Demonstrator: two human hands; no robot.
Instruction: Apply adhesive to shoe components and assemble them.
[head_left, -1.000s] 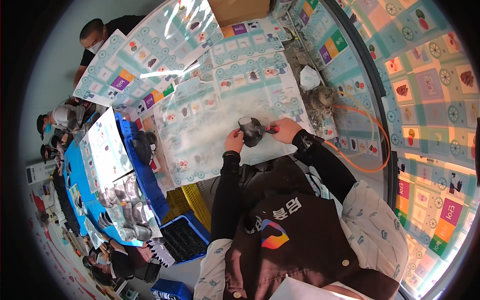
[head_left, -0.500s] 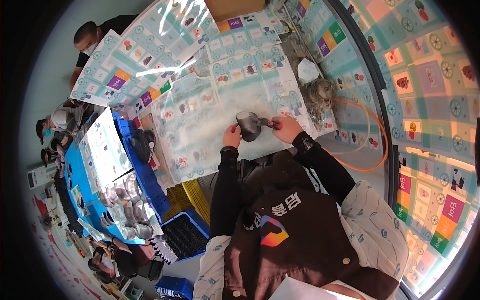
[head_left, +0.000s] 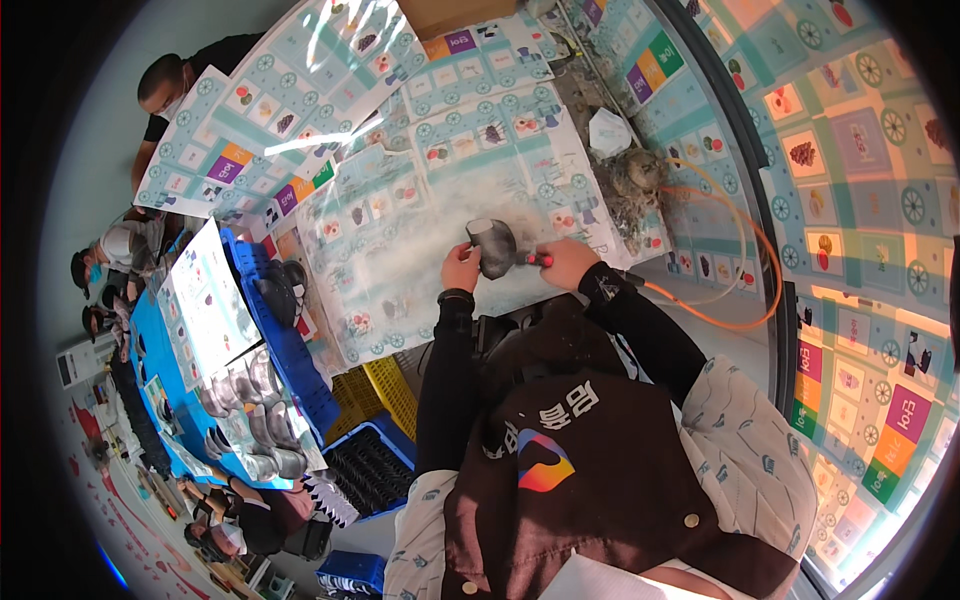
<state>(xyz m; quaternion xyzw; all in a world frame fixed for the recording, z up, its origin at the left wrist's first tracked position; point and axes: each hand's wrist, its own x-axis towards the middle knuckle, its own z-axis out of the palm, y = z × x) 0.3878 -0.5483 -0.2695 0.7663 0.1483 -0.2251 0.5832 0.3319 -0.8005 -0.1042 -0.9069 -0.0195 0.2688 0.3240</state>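
Near the front of a dusty, paper-covered bench [head_left: 440,185], my left hand [head_left: 461,268] grips a dark grey rounded shell [head_left: 494,250] by its left side. The shell has a paler flat face at its upper left, and its exact kind is unclear. My right hand [head_left: 568,265] is closed round a slim red and black hand tool [head_left: 540,259], its tip up against the right side of the shell or very close to it. An orange hose [head_left: 720,321] runs to the right hand from the right. The fingers hide much of the tool.
On the left, a blue crate [head_left: 285,300] holds dark pieces, beside grey curved shells [head_left: 265,420] on a blue table. Another blue crate [head_left: 365,465] and a yellow basket [head_left: 385,395] stand below. Printed panels rise around the bench. Several people are at the left.
The shell has turned slightly in my left hand, and both hands have shifted a little. The orange hose now shows reaching up to my right hand.
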